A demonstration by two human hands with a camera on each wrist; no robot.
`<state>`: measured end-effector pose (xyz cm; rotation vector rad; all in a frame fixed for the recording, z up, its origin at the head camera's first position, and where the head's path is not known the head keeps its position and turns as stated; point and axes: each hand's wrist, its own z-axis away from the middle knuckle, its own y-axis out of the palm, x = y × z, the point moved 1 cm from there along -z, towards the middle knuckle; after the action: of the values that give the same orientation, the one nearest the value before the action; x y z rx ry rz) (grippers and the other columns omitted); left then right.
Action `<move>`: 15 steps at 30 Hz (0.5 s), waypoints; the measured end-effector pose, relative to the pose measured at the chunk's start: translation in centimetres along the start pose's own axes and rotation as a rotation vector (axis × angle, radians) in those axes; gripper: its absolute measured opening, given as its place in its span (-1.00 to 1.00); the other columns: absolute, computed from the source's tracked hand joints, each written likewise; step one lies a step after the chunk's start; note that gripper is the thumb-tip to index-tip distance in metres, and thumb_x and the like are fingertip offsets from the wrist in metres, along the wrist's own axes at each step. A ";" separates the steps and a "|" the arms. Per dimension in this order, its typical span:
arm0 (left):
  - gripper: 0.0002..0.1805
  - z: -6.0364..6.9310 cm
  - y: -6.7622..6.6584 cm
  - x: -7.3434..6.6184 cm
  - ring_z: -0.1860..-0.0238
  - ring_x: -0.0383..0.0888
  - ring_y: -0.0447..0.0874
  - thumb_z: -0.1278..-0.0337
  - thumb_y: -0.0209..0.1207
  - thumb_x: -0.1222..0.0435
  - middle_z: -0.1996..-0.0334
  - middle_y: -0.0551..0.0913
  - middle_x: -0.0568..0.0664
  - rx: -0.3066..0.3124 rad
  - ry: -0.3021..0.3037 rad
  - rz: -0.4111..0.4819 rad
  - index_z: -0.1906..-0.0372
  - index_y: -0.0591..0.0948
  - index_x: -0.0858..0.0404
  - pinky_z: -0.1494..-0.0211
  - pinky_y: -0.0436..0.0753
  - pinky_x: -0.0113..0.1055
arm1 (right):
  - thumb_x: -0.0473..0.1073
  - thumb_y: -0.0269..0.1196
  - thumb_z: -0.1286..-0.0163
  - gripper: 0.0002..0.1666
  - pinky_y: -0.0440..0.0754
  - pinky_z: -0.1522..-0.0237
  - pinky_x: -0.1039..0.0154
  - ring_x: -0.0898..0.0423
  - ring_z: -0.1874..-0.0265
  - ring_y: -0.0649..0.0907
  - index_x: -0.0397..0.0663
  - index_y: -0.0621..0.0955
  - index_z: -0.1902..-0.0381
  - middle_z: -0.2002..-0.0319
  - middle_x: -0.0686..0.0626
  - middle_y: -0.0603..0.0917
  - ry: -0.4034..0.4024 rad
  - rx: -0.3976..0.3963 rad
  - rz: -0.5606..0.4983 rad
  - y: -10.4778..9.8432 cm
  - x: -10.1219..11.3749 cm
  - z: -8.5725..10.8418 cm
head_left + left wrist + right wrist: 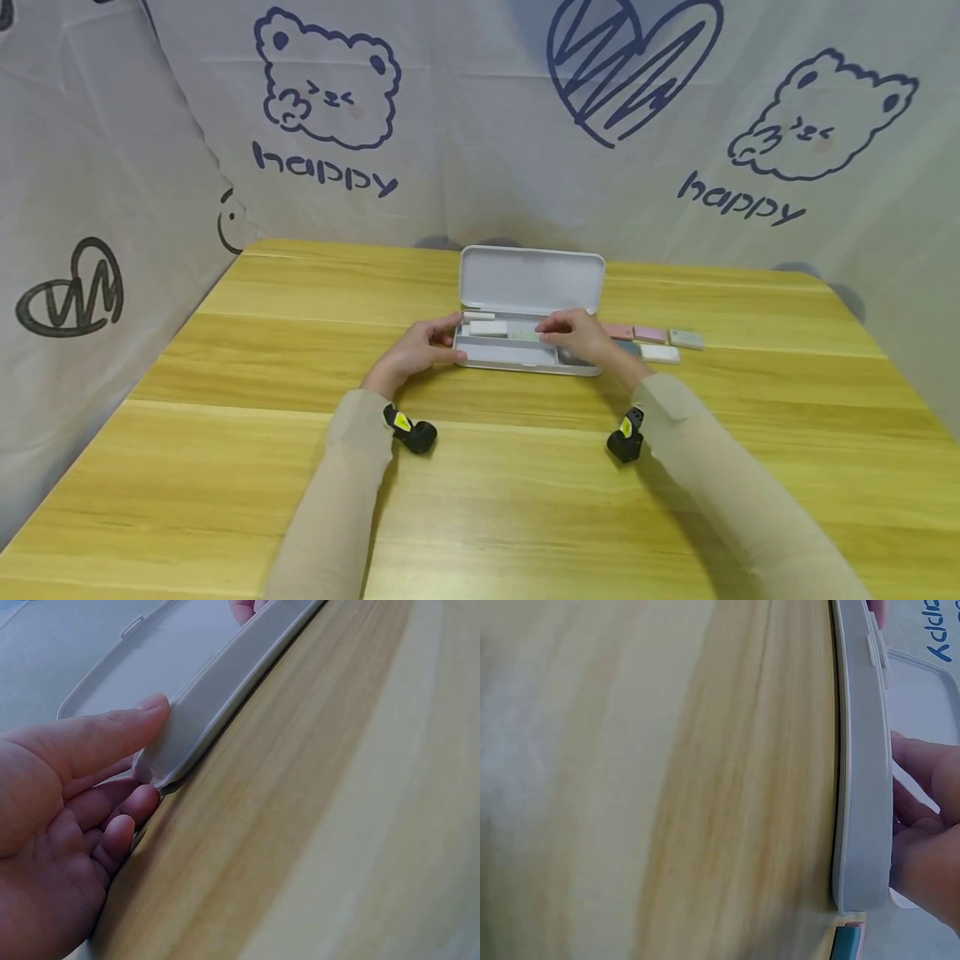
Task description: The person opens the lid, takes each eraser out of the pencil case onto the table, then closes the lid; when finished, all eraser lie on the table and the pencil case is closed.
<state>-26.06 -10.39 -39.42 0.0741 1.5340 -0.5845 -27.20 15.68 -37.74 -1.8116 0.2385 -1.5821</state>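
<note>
A white pencil case (506, 364) lies open on the table, its lid (531, 279) tilted back. My left hand (412, 354) grips its left end. In the left wrist view the thumb (124, 735) lies over the rim and curled fingers are at the corner below. My right hand (581, 335) reaches into the case, thumb and fingertips pinching the right end of a pale green eraser-like block (525, 335). White blocks (487, 328) sit to its left inside. The case wall (866, 772) hides the right fingertips in the right wrist view.
Right of the case lie several small blocks: a red one (619, 332), a pink one (649, 334), a pale grey one (686, 339), a white one (660, 354) and a blue one (846, 943). A printed curtain (480, 125) hangs behind the wooden table (495, 500).
</note>
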 end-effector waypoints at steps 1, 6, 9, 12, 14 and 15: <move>-0.25 0.0 0.0 0.0 0.25 -0.10 0.30 0.12 0.26 0.44 0.26 0.43 0.18 0.001 -0.003 0.000 -0.27 0.24 0.33 0.27 0.32 -0.39 | -0.35 0.17 -0.22 -0.79 0.43 0.29 0.31 0.09 0.35 0.49 -0.40 0.58 0.22 0.28 -0.19 0.60 -0.010 -0.009 -0.002 0.0 0.0 0.0; -0.26 -0.2 0.0 0.1 0.25 -0.09 0.30 0.12 0.26 0.45 0.27 0.43 0.18 0.003 -0.005 -0.003 -0.27 0.24 0.35 0.25 0.31 -0.38 | -0.37 0.18 -0.19 -0.80 0.44 0.34 0.35 0.14 0.39 0.51 -0.42 0.59 0.24 0.31 -0.20 0.62 -0.025 -0.043 -0.024 0.2 -0.2 0.0; -0.26 -0.1 0.1 0.1 0.25 -0.10 0.29 0.12 0.27 0.44 0.28 0.43 0.17 0.000 -0.003 -0.008 -0.26 0.25 0.34 0.25 0.31 -0.38 | -0.35 0.17 -0.21 -0.80 0.44 0.37 0.36 0.15 0.41 0.50 -0.40 0.59 0.23 0.32 -0.18 0.62 -0.006 -0.059 -0.035 0.2 -0.1 0.1; -0.27 -0.1 0.0 0.1 0.25 -0.10 0.30 0.11 0.27 0.44 0.29 0.43 0.14 -0.007 -0.003 -0.018 -0.26 0.26 0.33 0.25 0.31 -0.38 | -0.34 0.15 -0.23 -0.79 0.45 0.40 0.37 0.13 0.42 0.51 -0.40 0.59 0.22 0.33 -0.18 0.62 0.001 -0.091 -0.059 0.1 0.1 0.1; -0.27 -0.1 0.0 0.1 0.25 -0.11 0.31 0.12 0.27 0.44 0.29 0.43 0.14 -0.011 -0.002 -0.020 -0.26 0.27 0.33 0.25 0.32 -0.38 | -0.35 0.15 -0.23 -0.80 0.48 0.39 0.37 0.11 0.41 0.54 -0.42 0.59 0.23 0.34 -0.21 0.62 -0.005 -0.117 -0.086 0.1 0.3 0.1; -0.27 -0.1 0.0 0.1 0.25 -0.11 0.31 0.12 0.26 0.44 0.29 0.43 0.14 -0.011 -0.002 -0.018 -0.26 0.26 0.33 0.25 0.32 -0.38 | -0.37 0.15 -0.23 -0.80 0.50 0.38 0.36 0.09 0.40 0.56 -0.44 0.58 0.23 0.34 -0.23 0.62 -0.011 -0.129 -0.101 0.0 0.4 0.1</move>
<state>-26.13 -10.41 -39.55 0.0511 1.5369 -0.5903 -26.97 15.48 -37.41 -1.9578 0.2527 -1.6597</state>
